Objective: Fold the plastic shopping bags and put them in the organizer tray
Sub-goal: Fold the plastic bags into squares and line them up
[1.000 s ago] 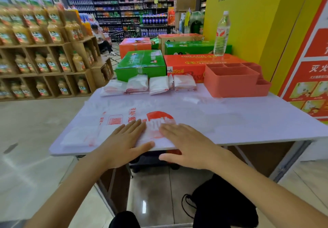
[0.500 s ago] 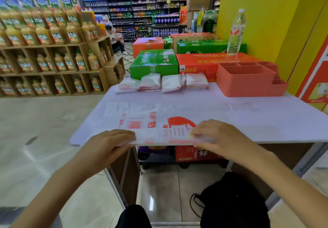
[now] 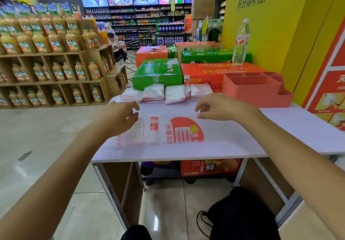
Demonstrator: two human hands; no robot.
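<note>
The near edge of the plastic bag point(image 3: 164, 130) has been carried over to the far side, pinched between left hand point(image 3: 119, 117) and right hand point(image 3: 222, 107); first fold judged complete on the white table point(image 3: 280, 127), coral organizer tray point(image 3: 257, 90) waiting empty beyond

The white table top point(image 3: 280, 125) lies bare to the right of the flat printed plastic bag point(image 3: 168, 131). At the back, a row of folded white bags point(image 3: 164, 94) and the pink plastic organizer tray point(image 3: 255, 90) block the way, with cardboard boxes point(image 3: 158, 73) behind.
</note>
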